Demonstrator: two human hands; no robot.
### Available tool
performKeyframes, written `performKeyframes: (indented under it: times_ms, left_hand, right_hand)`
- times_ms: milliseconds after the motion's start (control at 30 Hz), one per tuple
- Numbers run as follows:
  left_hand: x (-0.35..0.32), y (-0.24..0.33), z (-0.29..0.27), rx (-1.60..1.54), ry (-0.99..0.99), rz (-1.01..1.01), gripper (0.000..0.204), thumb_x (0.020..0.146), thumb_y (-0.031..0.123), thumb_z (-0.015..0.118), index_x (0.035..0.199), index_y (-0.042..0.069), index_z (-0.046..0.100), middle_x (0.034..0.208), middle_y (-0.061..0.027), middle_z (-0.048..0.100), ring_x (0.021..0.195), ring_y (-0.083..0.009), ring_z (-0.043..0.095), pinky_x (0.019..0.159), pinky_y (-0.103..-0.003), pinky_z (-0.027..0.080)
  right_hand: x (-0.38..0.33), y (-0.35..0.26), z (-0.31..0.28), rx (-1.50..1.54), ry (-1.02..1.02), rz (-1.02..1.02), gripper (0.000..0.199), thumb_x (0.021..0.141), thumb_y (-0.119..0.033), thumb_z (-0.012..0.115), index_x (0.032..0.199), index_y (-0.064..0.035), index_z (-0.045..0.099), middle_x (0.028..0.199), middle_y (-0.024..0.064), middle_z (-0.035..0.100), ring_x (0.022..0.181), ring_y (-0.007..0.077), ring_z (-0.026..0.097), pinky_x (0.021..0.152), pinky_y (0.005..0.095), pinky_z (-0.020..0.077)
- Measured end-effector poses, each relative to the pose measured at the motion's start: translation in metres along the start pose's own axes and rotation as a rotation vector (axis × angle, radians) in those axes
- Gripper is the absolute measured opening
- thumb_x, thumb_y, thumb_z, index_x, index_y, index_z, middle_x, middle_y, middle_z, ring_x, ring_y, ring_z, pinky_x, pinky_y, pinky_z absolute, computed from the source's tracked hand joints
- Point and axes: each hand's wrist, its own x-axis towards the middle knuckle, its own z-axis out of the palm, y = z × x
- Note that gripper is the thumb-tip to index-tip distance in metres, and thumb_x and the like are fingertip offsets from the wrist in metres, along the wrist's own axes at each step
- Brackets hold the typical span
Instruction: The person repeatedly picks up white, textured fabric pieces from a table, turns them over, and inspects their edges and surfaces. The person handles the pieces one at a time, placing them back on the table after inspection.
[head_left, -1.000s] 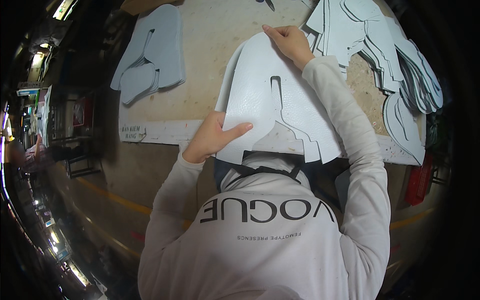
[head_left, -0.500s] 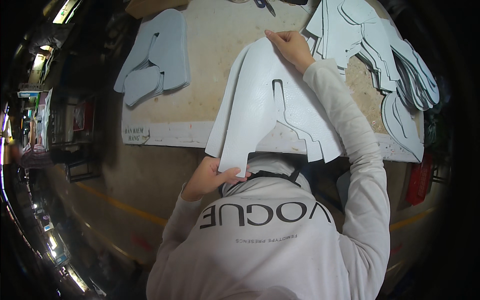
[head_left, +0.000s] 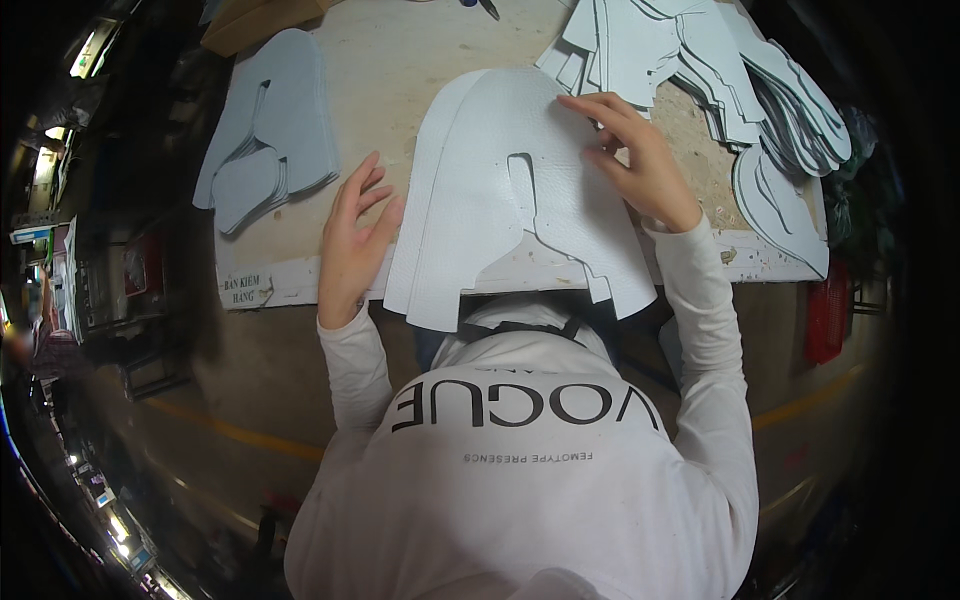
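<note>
Large white, grained, leather-like cut pieces (head_left: pixel 465 190), arch-shaped with a narrow slot, lie overlapping before me, their lower ends jutting past the table's near edge. To their left is my left hand (head_left: pixel 358 230), fingers stretched out and nothing gripped, its fingertips close to the pieces' left side. My right hand (head_left: pixel 640 160) hovers at their upper right, fingers apart, thumb and fingertips at or just above the surface; contact is unclear. Neither hand holds anything.
Grey cut pieces (head_left: pixel 270 130) are stacked on the table (head_left: pixel 375 70) at left. Several piles of white cut pieces (head_left: pixel 700 55) cover the far right, with curved ones (head_left: pixel 780 215) near the right edge. A cardboard box (head_left: pixel 250 25) sits far left; a red crate (head_left: pixel 825 315) stands beyond the table's right side.
My left hand has let go of the top piece's lower end and moved up beside it. My right hand has released the upper edge and moved down. The top piece now lies flatter.
</note>
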Motion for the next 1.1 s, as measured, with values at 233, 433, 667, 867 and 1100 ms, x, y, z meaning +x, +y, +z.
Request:
performKeyframes:
  times_ms: [233,433,667,867,1100]
  left_hand:
    - [0.020,-0.002,0.004,0.346,-0.065,-0.153,0.034,0.080,0.017,0.071,0.108,0.000,0.062,0.097,-0.0114,0.063,0.066,-0.0118,0.060,0.058,-0.020,0.045]
    - [0.015,0.014,0.016,0.446,-0.156,0.047,0.026,0.072,0.017,0.077,0.079,0.000,0.058,0.080,-0.0095,0.056,0.065,-0.0159,0.060,0.057,-0.025,0.049]
    - [-0.001,0.055,0.051,-0.035,-0.310,0.153,0.016,0.081,-0.006,0.059,0.086,0.002,0.046,0.111,-0.0135,0.062,0.076,-0.0049,0.053,0.062,-0.018,0.045]
    - [-0.005,0.058,0.071,-0.206,-0.449,0.125,0.014,0.085,-0.001,0.057,0.096,0.002,0.050,0.113,-0.0126,0.061,0.084,-0.0094,0.057,0.069,-0.021,0.047]
    - [0.044,0.019,0.012,-0.171,-0.139,0.103,0.036,0.096,0.016,0.052,0.128,0.003,0.042,0.126,-0.0135,0.053,0.117,-0.0204,0.050,0.092,-0.031,0.043]
  right_hand:
    - [-0.015,0.009,-0.020,0.035,0.132,0.240,0.044,0.087,-0.006,0.056,0.130,-0.0116,0.053,0.125,0.0047,0.053,0.091,0.0104,0.056,0.081,0.0226,0.0464]
    - [-0.021,-0.029,0.027,0.947,-0.117,0.365,0.054,0.097,-0.035,0.048,0.143,-0.0135,0.031,0.138,0.0148,0.040,0.117,0.0196,0.050,0.091,0.0357,0.0491]
    - [-0.019,-0.033,0.046,1.012,0.020,0.505,0.055,0.097,-0.045,0.042,0.140,-0.0116,0.036,0.128,0.0125,0.047,0.111,0.0195,0.050,0.090,0.0376,0.0479]
    - [-0.019,-0.041,0.050,0.691,0.130,0.430,0.026,0.090,-0.011,0.052,0.112,0.0011,0.056,0.092,0.0060,0.064,0.079,0.0107,0.056,0.071,0.0265,0.0468]
    - [0.002,-0.113,-0.002,0.810,0.000,0.202,0.021,0.089,-0.010,0.056,0.107,0.0024,0.059,0.093,0.0029,0.063,0.084,0.0081,0.054,0.075,0.0239,0.0438]
